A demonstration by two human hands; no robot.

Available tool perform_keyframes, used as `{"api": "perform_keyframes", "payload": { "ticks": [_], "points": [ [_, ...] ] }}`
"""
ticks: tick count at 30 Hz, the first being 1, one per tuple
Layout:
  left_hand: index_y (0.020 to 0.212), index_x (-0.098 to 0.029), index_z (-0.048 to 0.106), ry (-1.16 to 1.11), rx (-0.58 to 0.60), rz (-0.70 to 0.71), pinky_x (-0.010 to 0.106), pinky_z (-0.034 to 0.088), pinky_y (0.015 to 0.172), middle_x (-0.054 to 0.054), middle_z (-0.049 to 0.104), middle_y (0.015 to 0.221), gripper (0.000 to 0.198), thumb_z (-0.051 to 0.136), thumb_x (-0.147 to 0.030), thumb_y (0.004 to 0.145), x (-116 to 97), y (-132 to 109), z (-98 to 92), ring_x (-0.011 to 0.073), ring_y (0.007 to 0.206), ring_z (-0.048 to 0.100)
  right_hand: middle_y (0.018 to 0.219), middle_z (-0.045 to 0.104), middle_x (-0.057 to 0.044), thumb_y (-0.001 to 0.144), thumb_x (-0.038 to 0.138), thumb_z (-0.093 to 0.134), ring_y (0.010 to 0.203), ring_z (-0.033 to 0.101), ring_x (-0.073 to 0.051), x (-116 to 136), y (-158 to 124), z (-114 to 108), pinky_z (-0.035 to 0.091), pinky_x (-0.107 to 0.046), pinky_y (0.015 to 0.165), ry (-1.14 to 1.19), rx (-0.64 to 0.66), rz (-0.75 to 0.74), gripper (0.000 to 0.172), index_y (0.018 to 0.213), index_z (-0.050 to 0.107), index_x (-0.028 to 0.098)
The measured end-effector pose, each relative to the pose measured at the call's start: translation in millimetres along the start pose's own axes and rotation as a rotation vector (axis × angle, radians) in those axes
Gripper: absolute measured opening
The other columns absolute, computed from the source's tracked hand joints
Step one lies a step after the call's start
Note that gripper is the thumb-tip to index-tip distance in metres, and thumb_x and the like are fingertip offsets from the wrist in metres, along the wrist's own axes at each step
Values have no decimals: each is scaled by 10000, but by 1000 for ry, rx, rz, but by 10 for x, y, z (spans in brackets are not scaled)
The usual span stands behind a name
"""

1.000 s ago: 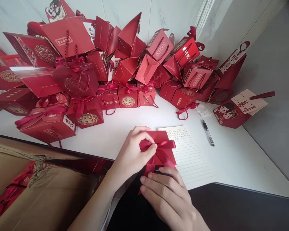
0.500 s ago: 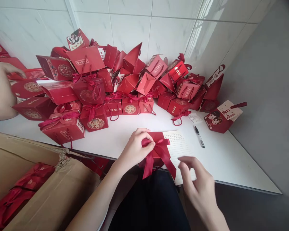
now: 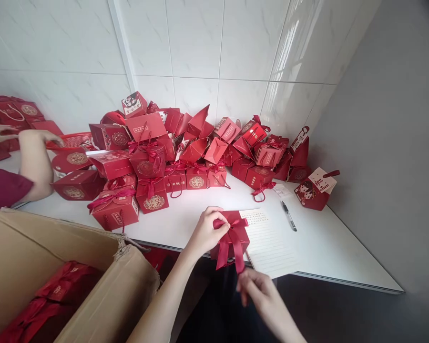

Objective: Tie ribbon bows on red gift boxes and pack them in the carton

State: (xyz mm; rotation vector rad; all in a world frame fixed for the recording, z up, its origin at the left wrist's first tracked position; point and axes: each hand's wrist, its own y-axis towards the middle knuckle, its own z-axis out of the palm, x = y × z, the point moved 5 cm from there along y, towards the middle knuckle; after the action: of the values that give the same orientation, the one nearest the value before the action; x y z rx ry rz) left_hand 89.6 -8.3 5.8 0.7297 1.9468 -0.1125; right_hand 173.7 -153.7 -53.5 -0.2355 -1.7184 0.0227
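Note:
A small red gift box (image 3: 231, 214) sits at the table's front edge, partly over an open lined notebook (image 3: 271, 250). Across its top runs a dark red satin ribbon (image 3: 237, 237) tied in a bow, with two tails hanging over the near side. My left hand (image 3: 209, 231) pinches the bow's left loop close to the knot, thumb and fingers closed. Below the box, my right hand (image 3: 259, 291) is closed on the end of the right tail, which is stretched down toward me. Its fingertips are slightly blurred.
Many red gift boxes (image 3: 196, 181) are piled along the tiled wall. A pen (image 3: 289, 216) and a box with a cartoon couple (image 3: 311, 193) lie to the right. At lower left, a cardboard carton (image 3: 93, 305) holds more red boxes. Another person's arm (image 3: 37, 159) rests at far left.
My right hand has moved left and down and taken hold of the ribbon's right tail, pulling it straighter. My left hand still pinches the bow. The view has tilted up and turned left.

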Motion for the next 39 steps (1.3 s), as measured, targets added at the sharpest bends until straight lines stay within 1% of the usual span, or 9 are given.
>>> {"api": "perform_keyframes", "payload": {
  "ticks": [2, 4, 9, 15, 18, 29, 32, 35, 39],
  "points": [
    [693, -206, 611, -1, 4, -20, 400, 363, 1030, 56, 539, 1126, 90, 560, -198, 767, -5, -10, 0, 232, 1157, 501, 511, 483, 15, 800, 648, 460, 473, 452, -99, 4, -83, 239, 345, -226, 494, 20, 175, 52, 524, 655, 548, 152],
    [697, -206, 609, 3, 9, -28, 409, 359, 1032, 56, 535, 1133, 84, 566, -197, 768, -12, -19, -2, 236, 1158, 498, 541, 506, 11, 795, 647, 478, 474, 480, -95, 57, -110, 404, 360, -214, 477, 60, 273, 82, 517, 703, 561, 145],
    [719, -199, 601, 13, 4, 0, 410, 355, 1034, 55, 532, 1123, 68, 567, -184, 776, -30, -33, -7, 227, 1143, 503, 553, 498, 28, 727, 758, 441, 440, 491, -108, 179, 126, 391, 355, -206, 389, 245, 81, 130, 617, 828, 546, 158],
    [740, -190, 599, 41, 6, 32, 403, 387, 1005, 56, 541, 1097, 45, 579, -190, 780, -97, -43, -35, 218, 1109, 518, 487, 479, 18, 807, 671, 429, 492, 482, -114, 349, 257, 384, 414, -247, 544, 253, -50, -11, 549, 606, 535, 172],
    [723, -188, 600, 63, 25, 26, 401, 400, 991, 53, 541, 1104, 61, 577, -186, 779, -115, -38, -45, 216, 1100, 523, 518, 503, 3, 848, 632, 400, 536, 488, -124, 380, 252, 402, 407, -255, 588, 179, -49, -38, 549, 597, 552, 168],
    [690, -201, 598, 59, 40, -70, 373, 415, 980, 34, 551, 1121, 87, 584, -188, 774, -104, -11, -21, 213, 1099, 523, 555, 527, -2, 928, 531, 314, 544, 501, -120, 343, 193, 379, 401, -234, 572, 30, 65, -53, 540, 668, 607, 159],
    [708, -205, 603, 57, 65, -85, 367, 422, 974, 31, 547, 1125, 84, 579, -208, 789, -97, -11, -17, 211, 1098, 523, 587, 552, -12, 937, 508, 315, 574, 524, -127, 324, 193, 328, 415, -241, 602, -1, 151, -64, 526, 694, 622, 157],
    [726, -211, 610, 53, 73, -82, 365, 426, 976, 32, 542, 1131, 82, 574, -216, 799, -90, -17, -22, 211, 1105, 520, 653, 586, -24, 890, 562, 404, 637, 551, -145, 226, 145, 162, 430, -257, 639, 44, 279, -19, 485, 734, 628, 160],
    [739, -213, 612, 45, 88, -75, 376, 421, 986, 42, 537, 1136, 74, 575, -216, 804, -86, -23, -21, 215, 1110, 515, 691, 582, -20, 791, 672, 479, 638, 548, -158, 146, 29, -225, 451, -277, 614, 270, 220, 31, 536, 937, 590, 168]
  ]
}}
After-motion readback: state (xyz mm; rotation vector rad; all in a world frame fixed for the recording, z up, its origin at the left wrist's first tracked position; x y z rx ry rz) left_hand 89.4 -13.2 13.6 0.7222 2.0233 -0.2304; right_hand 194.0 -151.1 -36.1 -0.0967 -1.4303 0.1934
